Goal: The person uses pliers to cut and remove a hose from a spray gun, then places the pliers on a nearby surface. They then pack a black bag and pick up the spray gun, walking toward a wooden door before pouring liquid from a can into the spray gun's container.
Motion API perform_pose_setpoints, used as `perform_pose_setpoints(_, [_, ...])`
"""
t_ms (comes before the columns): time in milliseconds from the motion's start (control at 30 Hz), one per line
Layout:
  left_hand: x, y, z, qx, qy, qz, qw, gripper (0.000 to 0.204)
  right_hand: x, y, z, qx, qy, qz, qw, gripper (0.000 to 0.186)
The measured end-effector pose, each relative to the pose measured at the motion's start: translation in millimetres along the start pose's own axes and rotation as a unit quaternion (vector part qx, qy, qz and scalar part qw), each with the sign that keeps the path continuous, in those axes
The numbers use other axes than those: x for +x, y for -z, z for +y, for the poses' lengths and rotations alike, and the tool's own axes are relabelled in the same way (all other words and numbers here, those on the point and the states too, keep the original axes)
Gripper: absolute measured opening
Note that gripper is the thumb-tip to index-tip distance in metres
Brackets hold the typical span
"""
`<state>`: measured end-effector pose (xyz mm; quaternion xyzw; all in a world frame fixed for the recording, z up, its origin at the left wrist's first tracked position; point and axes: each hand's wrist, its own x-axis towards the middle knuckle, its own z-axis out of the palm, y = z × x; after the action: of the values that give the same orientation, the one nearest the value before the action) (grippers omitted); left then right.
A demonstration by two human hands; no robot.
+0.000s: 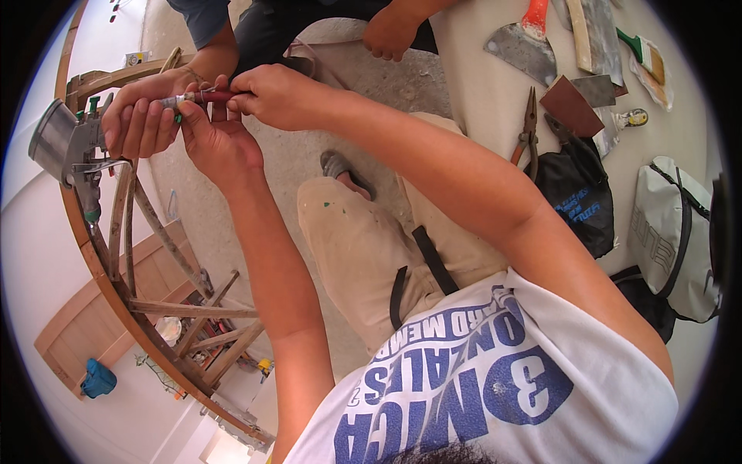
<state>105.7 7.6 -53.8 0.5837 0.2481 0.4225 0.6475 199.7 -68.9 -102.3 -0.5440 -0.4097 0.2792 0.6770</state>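
A spray gun with a metal cup lies at the far left, its handle gripped by a co-worker's hand. From the handle's end, a metal fitting points toward a red hose. My left hand is closed around the joint of fitting and hose, thumb pressed along it. Just right of it, my right hand pinches the red hose between thumb and curled fingers. Whether hose and fitting are fully joined is hidden by the fingers. The co-worker's other hand rests near a knee.
A curved wooden frame spans the left side. On the pale surface at right lie a red-handled scraper, a paintbrush, pliers, brown sandpaper, a black pouch and a grey bag.
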Motion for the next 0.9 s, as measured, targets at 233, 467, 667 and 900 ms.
perform_pose_setpoints(233, [0.0,5.4,2.8,0.012,-0.004,0.0,1.0,0.045,-6.6,9.8,-5.4,-0.023,-0.038,-0.038,0.998,0.026])
perform_pose_setpoints(467, [1.9,12.2,5.8,0.018,0.006,-0.03,0.999,0.048,-4.3,1.0,-8.7,0.027,-0.027,-0.01,0.999,0.027])
perform_pose_setpoints(667, [-0.2,10.0,1.4,0.032,-0.003,-0.025,0.999,0.048,-5.9,0.3,-7.3,0.025,-0.014,0.0,1.0,0.026])
perform_pose_setpoints(900, [-0.5,10.2,0.5,0.026,-0.007,-0.009,1.0,0.046,-2.4,1.0,-6.1,-0.012,-0.009,-0.014,1.0,0.026])
